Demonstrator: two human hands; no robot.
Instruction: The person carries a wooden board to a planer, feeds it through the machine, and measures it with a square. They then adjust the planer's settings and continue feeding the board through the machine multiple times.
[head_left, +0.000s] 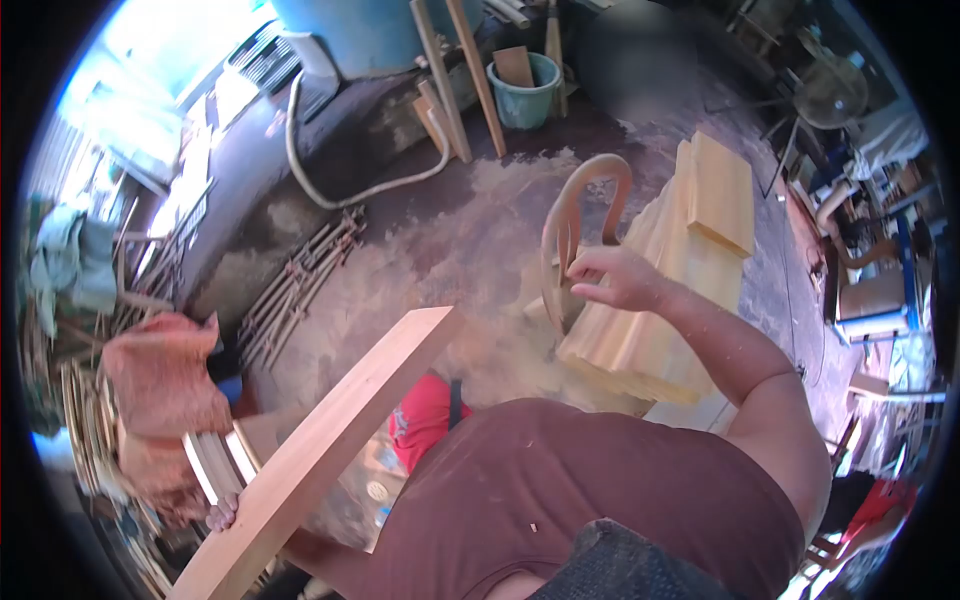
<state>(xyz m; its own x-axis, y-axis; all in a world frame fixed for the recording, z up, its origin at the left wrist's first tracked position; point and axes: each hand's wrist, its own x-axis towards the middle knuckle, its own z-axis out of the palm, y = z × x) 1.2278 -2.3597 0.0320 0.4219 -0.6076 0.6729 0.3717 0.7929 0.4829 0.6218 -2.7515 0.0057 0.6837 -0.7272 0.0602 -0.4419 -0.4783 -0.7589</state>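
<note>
A long, thick wooden beam point(330, 430) slants from the bottom left up to the middle. My left hand point(224, 512) grips it near its lower end, with the fingertips showing over the edge. To the right, my right hand point(618, 280) is raised beside a curved wooden chair back point(565, 225), its fingers bent and apart; nothing is seen in them. Beneath and beyond that hand lies a stack of pale boards point(650, 330), with a shorter board point(722, 195) on top at its far end.
A teal bucket point(525, 100) stands at the back beside leaning wood strips point(478, 80). Clamps or rods point(305, 280) lie on the floor at left, near an orange cloth point(165, 370). A fan point(830, 95) and a blue-framed chair point(880, 295) are at right.
</note>
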